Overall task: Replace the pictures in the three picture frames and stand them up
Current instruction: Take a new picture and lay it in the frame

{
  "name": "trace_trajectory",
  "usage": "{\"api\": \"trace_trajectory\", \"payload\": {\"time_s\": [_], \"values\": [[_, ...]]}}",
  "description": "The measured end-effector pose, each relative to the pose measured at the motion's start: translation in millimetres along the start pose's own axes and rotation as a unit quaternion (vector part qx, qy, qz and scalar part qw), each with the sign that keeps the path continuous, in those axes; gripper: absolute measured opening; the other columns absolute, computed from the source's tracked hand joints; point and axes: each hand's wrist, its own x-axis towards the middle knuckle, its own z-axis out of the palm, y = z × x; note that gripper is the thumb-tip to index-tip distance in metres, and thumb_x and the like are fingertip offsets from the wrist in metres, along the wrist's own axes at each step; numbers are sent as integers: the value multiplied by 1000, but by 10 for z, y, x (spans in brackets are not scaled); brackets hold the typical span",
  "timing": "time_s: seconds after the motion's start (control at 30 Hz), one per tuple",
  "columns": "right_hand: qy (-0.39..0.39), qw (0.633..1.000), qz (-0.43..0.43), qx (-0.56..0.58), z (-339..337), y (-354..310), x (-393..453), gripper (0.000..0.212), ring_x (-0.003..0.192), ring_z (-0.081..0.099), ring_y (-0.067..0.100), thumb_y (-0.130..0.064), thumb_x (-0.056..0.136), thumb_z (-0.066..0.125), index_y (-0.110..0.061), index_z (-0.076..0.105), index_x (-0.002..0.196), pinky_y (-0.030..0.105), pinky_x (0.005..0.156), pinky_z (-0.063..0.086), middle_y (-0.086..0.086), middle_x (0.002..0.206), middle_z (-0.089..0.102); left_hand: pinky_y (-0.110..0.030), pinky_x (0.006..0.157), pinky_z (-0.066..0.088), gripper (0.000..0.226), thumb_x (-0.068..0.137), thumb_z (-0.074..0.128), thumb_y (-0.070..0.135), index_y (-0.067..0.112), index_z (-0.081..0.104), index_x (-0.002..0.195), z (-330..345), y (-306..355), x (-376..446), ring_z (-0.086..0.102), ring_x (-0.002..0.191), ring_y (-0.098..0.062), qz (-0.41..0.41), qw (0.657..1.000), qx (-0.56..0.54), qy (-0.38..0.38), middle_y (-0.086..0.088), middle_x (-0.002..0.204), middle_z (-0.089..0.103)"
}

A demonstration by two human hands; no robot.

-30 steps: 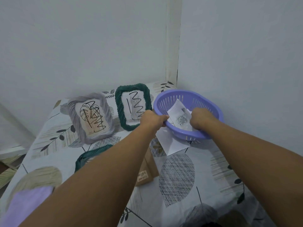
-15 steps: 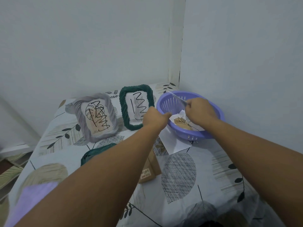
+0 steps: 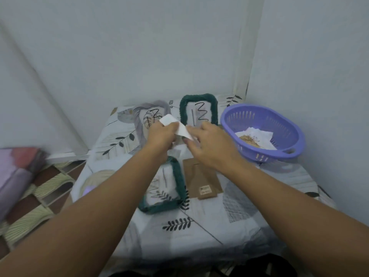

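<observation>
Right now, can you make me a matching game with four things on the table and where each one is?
Things:
1. white paper picture
2. purple plastic basket
3. brown cardboard backing board
4. grey woven picture frame

Places:
A. flat on the tablecloth, beside the lying green woven frame
B. standing at the back, left of the standing green woven frame
C. held between the left hand and right hand
D. at the right of the table, with papers inside

Pairs: 1-C, 2-D, 3-A, 4-B
</observation>
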Motion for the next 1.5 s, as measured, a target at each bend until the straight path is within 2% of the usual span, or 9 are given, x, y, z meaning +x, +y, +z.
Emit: {"api": "trace_trajectory", "payload": {"time_s": [0.1, 0.2, 0.37, 0.47, 0.6, 0.77, 0.9, 1.33, 1.5], "values": [[-55, 979, 61, 184, 217, -204, -64, 81, 113, 47, 12, -84, 88, 23, -36, 44, 150, 35, 90, 40, -4, 116, 51, -21, 45, 35, 23, 100, 59, 11, 4, 62, 122, -498, -107, -38, 48, 53, -10, -12, 1000, 1, -28, -1, 68, 58], [-132, 892, 190, 389, 418, -359, -8, 83, 130, 48, 14, -87, 85, 30, -36, 43, 149, 39, 106, 40, -5, 141, 51, -23, 57, 32, 28, 101, 60, 16, 7, 63, 127, -946, -241, -59, 45, 54, -7, -48, 993, -8, -112, 5, 66, 59], [-236, 720, 322, 568, 527, -546, -75, 36, 107, 67, 23, -37, 98, 64, -23, 58, 131, 38, 84, 56, 3, 119, 69, -35, 82, 34, 32, 93, 70, 23, 13, 72, 124, -1352, -529, -54, 41, 80, -25, -111, 965, -35, -236, -10, 89, 60], [-216, 750, 319, 537, 579, -539, -109, 31, 99, 72, 22, -23, 94, 72, -25, 63, 124, 40, 85, 61, 3, 108, 75, -26, 66, 33, 24, 99, 64, 19, 7, 69, 119, -1369, -621, -80, 42, 63, -12, -122, 975, 15, -184, 0, 69, 59], [-198, 841, 290, 413, 617, -459, -154, 19, 95, 72, 18, -25, 91, 75, -25, 67, 108, 35, 84, 57, 1, 98, 75, -20, 52, 39, 21, 92, 75, 24, 6, 69, 100, -1365, -799, -78, 56, 61, -11, -59, 986, 144, -54, -3, 83, 73], [-201, 879, 267, 340, 671, -423, -225, 21, 88, 69, 15, -28, 91, 76, -25, 63, 108, 29, 73, 54, -1, 90, 72, -40, 71, 52, 27, 83, 82, 33, 13, 67, 92, -1290, -1041, -103, 68, 75, -24, 24, 973, 228, 1, -9, 83, 73], [-203, 928, 221, 220, 653, -427, -268, 22, 86, 65, 6, -38, 92, 72, -30, 63, 110, 18, 60, 43, -9, 95, 72, -32, 64, 43, 32, 80, 85, 35, 14, 63, 89, -1254, -1117, -142, 54, 67, -14, 75, 952, 294, 29, 2, 74, 61], [-178, 955, 180, 152, 681, -399, -293, 28, 77, 58, -2, -42, 92, 71, -28, 66, 116, 8, 56, 35, -13, 87, 71, -26, 64, 45, 56, 74, 89, 43, 32, 54, 115, -1298, -1236, -175, 58, 74, -11, 119, 953, 278, 20, 1, 85, 65], [-190, 960, 158, 131, 692, -385, -298, 39, 77, 58, -7, -54, 85, 74, -34, 64, 117, 9, 58, 34, -15, 85, 69, -21, 69, 41, 52, 72, 87, 49, 27, 68, 115, -1381, -1327, -199, 55, 83, -9, 173, 927, 331, -1, 8, 94, 60]]}}
